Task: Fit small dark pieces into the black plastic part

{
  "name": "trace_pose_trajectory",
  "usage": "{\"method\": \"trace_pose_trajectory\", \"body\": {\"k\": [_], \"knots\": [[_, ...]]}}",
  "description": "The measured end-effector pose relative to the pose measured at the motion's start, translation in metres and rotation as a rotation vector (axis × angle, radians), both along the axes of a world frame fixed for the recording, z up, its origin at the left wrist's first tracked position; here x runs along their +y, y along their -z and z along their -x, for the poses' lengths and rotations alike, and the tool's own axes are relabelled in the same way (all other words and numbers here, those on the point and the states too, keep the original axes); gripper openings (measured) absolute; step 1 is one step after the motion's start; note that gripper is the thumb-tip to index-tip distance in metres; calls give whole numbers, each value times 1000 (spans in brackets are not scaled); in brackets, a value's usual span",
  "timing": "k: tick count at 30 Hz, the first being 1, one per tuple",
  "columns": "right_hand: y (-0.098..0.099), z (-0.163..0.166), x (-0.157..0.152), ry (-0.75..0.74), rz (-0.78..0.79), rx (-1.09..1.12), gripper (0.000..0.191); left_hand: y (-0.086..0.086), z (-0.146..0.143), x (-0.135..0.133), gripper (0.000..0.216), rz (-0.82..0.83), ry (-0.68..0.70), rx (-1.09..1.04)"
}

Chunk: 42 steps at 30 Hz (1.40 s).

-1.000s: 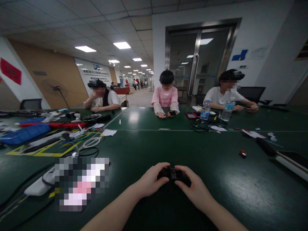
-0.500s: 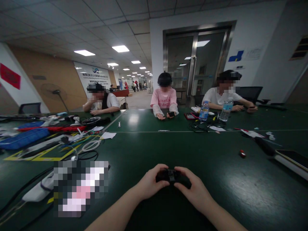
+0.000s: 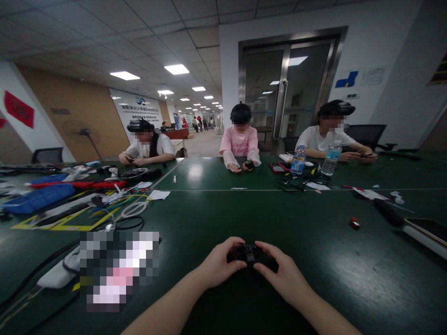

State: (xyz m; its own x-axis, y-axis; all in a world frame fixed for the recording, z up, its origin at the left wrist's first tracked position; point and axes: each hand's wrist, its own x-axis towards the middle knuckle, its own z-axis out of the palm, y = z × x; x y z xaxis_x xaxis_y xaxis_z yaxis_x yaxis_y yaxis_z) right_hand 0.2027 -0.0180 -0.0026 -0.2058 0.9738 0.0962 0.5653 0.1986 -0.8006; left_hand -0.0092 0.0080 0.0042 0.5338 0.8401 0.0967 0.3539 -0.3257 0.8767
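A small black object [image 3: 250, 254] with a greyish middle part is held level just above the green table, between my two hands. Its exact kind is too dark to make out. My left hand [image 3: 223, 263] grips its left end, thumb on the near side and fingers curled over the far side. At the right end, my right hand [image 3: 281, 267] pinches it in the same way. The object's two ends are partly covered by my fingers.
The green table [image 3: 195, 218] carries a white power strip [image 3: 61, 272], a blue tray [image 3: 40, 197] and tangled cables at left. To the right are a small red-and-dark item [image 3: 354, 224], a phone-like slab [image 3: 428, 235] and water bottles [image 3: 298, 160]. Several people sit opposite.
My hands hold the black object almost unchanged. The view has shifted slightly. The person at the far left has lowered a hand from the face to the table.
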Motion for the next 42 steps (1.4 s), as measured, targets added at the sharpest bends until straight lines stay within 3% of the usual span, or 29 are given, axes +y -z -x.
{"method": "trace_pose_trajectory", "body": {"k": [37,42], "knots": [[-3,1,0,-15,-34,5,31,-3,1,-4,44,-23,26,19],[-2,1,0,-16,-32,8,32,1,0,-2,53,-26,25,13]]}}
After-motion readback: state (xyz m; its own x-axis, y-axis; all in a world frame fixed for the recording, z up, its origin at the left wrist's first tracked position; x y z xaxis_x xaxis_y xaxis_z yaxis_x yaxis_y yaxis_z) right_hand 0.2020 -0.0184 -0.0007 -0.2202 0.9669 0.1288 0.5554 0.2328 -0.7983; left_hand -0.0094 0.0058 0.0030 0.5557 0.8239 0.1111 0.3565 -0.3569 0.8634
